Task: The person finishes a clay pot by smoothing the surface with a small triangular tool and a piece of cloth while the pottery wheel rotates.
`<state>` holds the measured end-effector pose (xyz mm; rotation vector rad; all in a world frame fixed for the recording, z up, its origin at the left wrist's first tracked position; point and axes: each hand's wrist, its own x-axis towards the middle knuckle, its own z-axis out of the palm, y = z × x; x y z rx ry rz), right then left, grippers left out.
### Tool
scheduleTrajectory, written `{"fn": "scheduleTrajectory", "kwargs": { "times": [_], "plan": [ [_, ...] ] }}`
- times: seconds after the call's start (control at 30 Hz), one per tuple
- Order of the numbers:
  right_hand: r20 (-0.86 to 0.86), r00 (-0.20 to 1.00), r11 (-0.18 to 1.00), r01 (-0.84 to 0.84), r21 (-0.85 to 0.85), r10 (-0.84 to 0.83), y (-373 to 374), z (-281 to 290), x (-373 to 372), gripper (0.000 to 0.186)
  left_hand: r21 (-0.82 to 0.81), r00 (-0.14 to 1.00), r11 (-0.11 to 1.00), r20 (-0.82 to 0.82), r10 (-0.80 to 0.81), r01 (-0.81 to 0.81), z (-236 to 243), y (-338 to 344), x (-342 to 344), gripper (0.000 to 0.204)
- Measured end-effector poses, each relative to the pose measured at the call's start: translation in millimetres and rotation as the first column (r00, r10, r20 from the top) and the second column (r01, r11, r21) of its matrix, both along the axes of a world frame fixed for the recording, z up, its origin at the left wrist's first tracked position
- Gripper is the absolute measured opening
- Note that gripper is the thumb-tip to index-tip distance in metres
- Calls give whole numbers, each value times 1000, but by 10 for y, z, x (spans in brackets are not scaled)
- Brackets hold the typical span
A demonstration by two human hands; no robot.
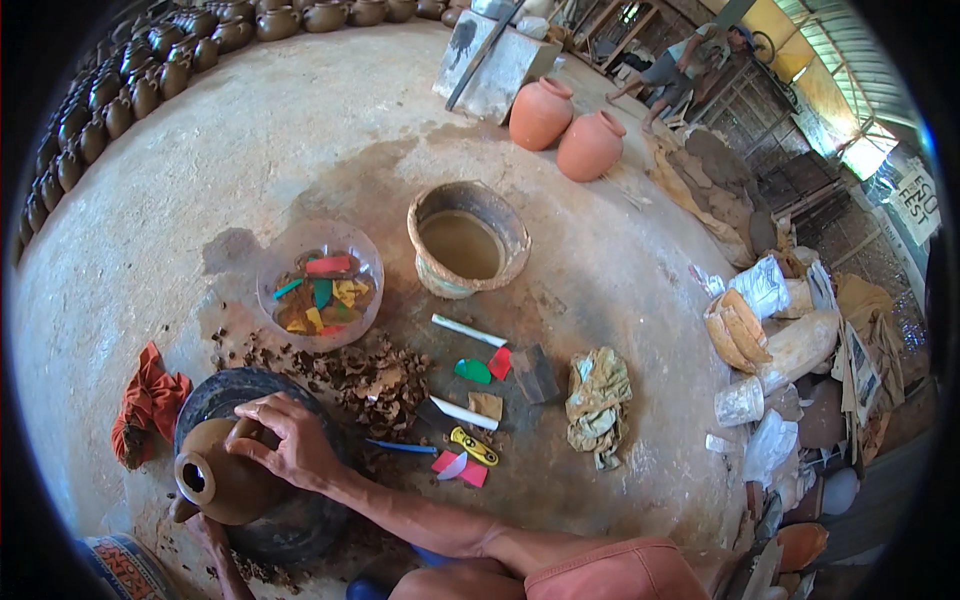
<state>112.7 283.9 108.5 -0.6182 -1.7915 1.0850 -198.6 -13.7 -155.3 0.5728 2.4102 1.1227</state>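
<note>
Your right hand (pixel 285 440) lies with fingers spread flat over the shoulder of the brown clay pot (pixel 215 480), which lies tilted on the dark round wheel (pixel 300 520) at lower left; your left hand (pixel 205 530) comes up under the pot, and you cannot tell how its fingers are set. A clear bowl (pixel 320 285) of coloured plastic scraps sits behind the wheel. Crumpled white plastic bags (pixel 765 290) and a tan wrapped bundle (pixel 735 330) pile up at right, below a white sign (pixel 915 205) on the wall.
</note>
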Motion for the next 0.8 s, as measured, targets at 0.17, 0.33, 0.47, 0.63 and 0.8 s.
{"fn": "scheduleTrajectory", "kwargs": {
  "times": [0.17,0.33,0.47,0.63,0.8],
  "plan": [
    [-96,992,939,-110,-327,83,194,75,124,26,45,1000,999,-20,0,1,91,108,46,60],
    [-7,999,993,32,-114,-33,194,-175,201,21,85,999,996,-32,8,-5,116,171,82,61],
    [1,987,980,-160,117,161,125,-45,130,42,138,1000,990,-31,1,4,129,221,107,62],
    [-47,983,981,-176,78,180,187,-401,108,37,199,999,980,-46,-6,15,216,263,173,63],
    [16,975,931,-206,-300,221,46,-530,128,32,227,994,973,-113,-5,30,603,452,449,64]
  ]
}}
